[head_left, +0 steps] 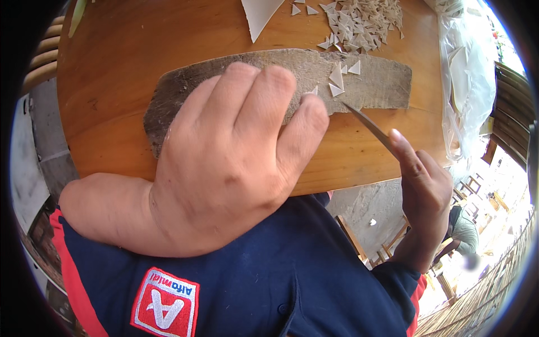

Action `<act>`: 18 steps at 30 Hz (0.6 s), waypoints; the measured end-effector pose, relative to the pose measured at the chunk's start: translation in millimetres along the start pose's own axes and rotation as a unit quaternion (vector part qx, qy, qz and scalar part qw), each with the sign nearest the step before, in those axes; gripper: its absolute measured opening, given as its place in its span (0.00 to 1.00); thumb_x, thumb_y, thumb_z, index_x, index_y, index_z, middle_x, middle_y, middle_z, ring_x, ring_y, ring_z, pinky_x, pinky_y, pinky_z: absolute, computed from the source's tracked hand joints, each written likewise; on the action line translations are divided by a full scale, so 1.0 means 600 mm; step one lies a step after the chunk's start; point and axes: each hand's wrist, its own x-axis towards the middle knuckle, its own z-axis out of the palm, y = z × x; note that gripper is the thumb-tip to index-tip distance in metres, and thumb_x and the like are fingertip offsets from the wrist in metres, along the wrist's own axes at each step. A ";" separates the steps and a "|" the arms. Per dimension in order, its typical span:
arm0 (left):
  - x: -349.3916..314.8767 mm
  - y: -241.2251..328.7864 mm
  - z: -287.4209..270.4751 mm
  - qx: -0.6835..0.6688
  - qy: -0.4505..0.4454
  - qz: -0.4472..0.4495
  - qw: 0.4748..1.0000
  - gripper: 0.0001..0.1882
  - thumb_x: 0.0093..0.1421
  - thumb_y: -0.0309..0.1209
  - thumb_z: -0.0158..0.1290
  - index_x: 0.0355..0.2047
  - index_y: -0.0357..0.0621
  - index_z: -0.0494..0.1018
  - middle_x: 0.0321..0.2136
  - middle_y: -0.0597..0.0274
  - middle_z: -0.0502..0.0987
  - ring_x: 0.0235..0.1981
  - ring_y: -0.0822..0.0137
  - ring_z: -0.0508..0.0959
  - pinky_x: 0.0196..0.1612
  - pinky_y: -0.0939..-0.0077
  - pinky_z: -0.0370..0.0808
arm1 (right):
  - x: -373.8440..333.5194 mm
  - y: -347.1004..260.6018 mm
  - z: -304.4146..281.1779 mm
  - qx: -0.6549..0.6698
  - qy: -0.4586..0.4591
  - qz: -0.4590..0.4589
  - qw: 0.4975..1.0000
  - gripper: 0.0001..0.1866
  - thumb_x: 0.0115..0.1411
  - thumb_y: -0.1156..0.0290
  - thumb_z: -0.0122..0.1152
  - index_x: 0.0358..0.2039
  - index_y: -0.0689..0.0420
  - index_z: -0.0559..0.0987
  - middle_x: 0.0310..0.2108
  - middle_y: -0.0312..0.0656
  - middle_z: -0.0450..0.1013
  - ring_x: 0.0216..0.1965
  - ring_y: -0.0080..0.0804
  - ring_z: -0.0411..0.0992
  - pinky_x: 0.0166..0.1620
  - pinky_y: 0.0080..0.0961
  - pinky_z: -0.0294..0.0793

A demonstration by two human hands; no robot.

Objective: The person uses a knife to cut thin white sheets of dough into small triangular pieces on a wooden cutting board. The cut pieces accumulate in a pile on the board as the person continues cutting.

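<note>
A worn, grey-brown wooden board [387, 84] lies on the table under my hands. My left hand [230, 135] is bent over the board, palm down, with its thumb pressing beside a small, thin white piece [315, 90] whose pointed tip shows; the rest is hidden. My right hand [424, 174] grips a narrow knife [370, 124], its thumb along the upper part. The knife's tip points left, at the board's near edge. Just past the tip, several thin white triangles [336, 90] rest on the board.
Beyond the board, a heap of small white triangles [365, 22] sits on the orange-brown wooden table [101, 112], beside a larger white sheet [260, 16]. A clear plastic bag [463, 73] with pale pieces lies along the right edge. Another person [465, 230] is in the background at right.
</note>
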 end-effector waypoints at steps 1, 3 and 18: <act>0.003 -0.004 0.003 -0.010 0.006 0.002 1.000 0.32 0.41 0.29 0.68 0.51 0.43 0.80 0.38 0.54 0.72 0.35 0.58 0.74 0.34 0.65 0.74 | -0.004 -0.003 0.000 0.017 0.009 0.019 1.000 0.41 0.44 0.87 0.62 0.60 0.41 0.81 0.17 0.33 0.50 0.16 0.27 0.57 0.22 0.29 0.64; 0.008 -0.014 0.010 -0.021 0.013 0.012 1.000 0.32 0.42 0.29 0.68 0.52 0.44 0.80 0.37 0.56 0.70 0.34 0.59 0.72 0.33 0.66 0.72 | -0.008 -0.014 -0.004 0.034 -0.014 0.047 0.998 0.37 0.48 0.88 0.60 0.61 0.47 0.80 0.22 0.38 0.60 0.20 0.30 0.64 0.27 0.29 0.68; 0.022 -0.020 0.007 -0.096 -0.020 0.012 0.995 0.30 0.45 0.30 0.69 0.53 0.44 0.80 0.37 0.58 0.67 0.34 0.61 0.69 0.34 0.67 0.70 | -0.012 -0.043 -0.013 0.050 -0.078 0.122 0.988 0.29 0.60 0.87 0.56 0.62 0.56 0.77 0.40 0.54 0.81 0.32 0.37 0.80 0.42 0.28 0.77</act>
